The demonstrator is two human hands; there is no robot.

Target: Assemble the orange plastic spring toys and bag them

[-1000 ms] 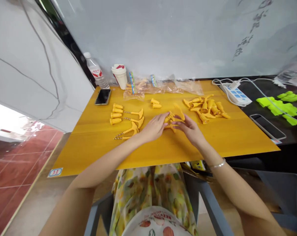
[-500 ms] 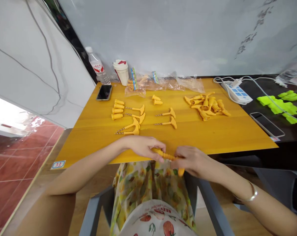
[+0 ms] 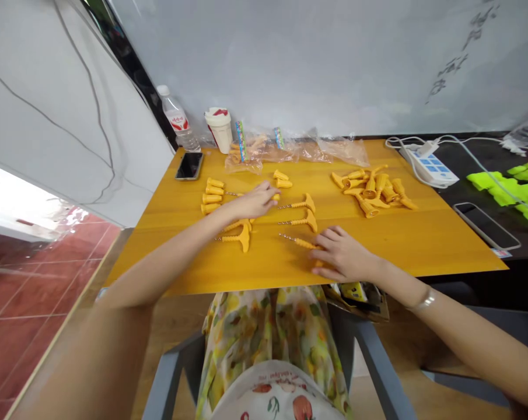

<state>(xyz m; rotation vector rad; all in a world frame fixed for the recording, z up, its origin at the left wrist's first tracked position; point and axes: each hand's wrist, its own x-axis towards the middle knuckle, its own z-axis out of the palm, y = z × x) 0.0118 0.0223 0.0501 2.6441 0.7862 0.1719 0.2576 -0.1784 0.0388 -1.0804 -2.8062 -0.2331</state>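
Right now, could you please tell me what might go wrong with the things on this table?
The right hand is beside a yellow screw peg near the table's front edge, so a nudge could perhaps send it off. Its metal tip is bare and might prick a finger. The left forearm crosses above other screw pegs and could knock them askew.

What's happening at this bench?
A person is handling yellow T-handled screws at a table. The right hand is on one screw, its spiral metal tip pointing left. The left hand reaches over other screws, a yellow piece at its fingertips; whether it's gripped is unclear. Two more screws lie between the hands, and a mixed yellow pile sits to the right.
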